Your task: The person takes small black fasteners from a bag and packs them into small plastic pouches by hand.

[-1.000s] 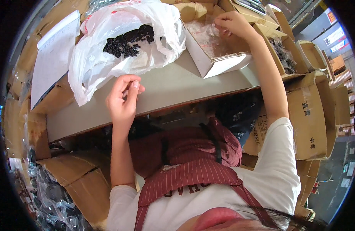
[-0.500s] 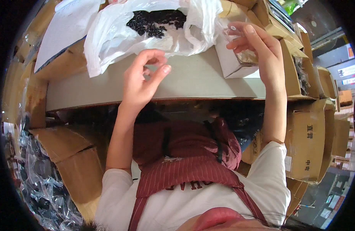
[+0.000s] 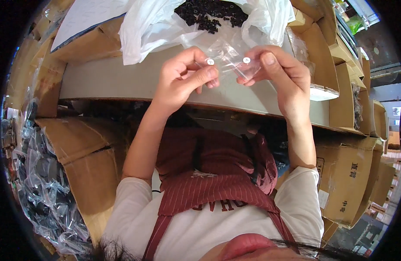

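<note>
My left hand point(image 3: 185, 78) is closed in a pinch on one side of a small clear plastic bag point(image 3: 228, 54). The thumb and fingers of my right hand point(image 3: 287, 76) grip its other side. A small round white piece shows by each hand's fingertips; I cannot tell whether one bag or two lie between the hands. Just beyond stands an open white plastic bag point(image 3: 144, 32), its sides folded outward. Inside it is a heap of small black screws point(image 3: 211, 15), with some loose ones toward the near side.
Below the hands runs the grey table point(image 3: 118, 85). A white box point(image 3: 322, 93) is partly hidden by my right hand. Cardboard boxes point(image 3: 346, 182) stand at the right, and a paper sheet point(image 3: 89, 19) lies at the far left. Clear-wrapped black items point(image 3: 48, 174) fill the lower left.
My right hand has moved left from above the white box, bringing the clear bag. My left hand has moved right and closed on it. The view has shifted slightly.
</note>
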The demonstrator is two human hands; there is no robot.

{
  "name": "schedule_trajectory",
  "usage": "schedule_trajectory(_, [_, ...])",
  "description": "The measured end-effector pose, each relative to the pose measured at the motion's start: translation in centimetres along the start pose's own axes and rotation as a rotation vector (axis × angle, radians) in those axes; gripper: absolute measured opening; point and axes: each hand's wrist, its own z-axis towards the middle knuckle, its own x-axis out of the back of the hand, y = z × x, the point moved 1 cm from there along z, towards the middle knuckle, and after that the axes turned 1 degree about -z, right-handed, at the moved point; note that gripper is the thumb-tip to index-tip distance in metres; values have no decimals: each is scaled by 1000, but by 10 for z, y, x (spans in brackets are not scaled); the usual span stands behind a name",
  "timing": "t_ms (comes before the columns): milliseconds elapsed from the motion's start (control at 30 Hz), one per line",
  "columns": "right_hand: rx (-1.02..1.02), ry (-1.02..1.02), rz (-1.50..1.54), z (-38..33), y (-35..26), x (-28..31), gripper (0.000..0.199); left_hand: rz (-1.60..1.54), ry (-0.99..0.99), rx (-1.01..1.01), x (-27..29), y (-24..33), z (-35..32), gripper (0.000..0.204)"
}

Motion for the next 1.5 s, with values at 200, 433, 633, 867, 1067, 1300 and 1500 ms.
schedule_trajectory(200, [310,292,-136,-8,-27,33,29,-80,182,-52,1,0,1,13])
schedule_trajectory(433, [158,78,-376,-3,-27,12,49,-66,173,-88,-1,-2,-1,14])
schedule_trajectory(633, [156,-59,-697,6,-12,-20,103,-99,171,-95,-2,-2,-6,14])
schedule_trajectory(867, [-18,-58,-148,15,33,-21,81,-44,112,-129,2,2,-6,8])
schedule_trajectory(1067, [-187,23,112,12,49,-19,63,40,135,-99,-2,7,-5,11])
schedule_trajectory(1300, [-96,66,49,5,51,-27,48,3,89,-172,6,-1,-6,11])
schedule_trajectory(1500, [-74,97,311,1,48,-27,39,-27,66,-215,2,1,-5,10])
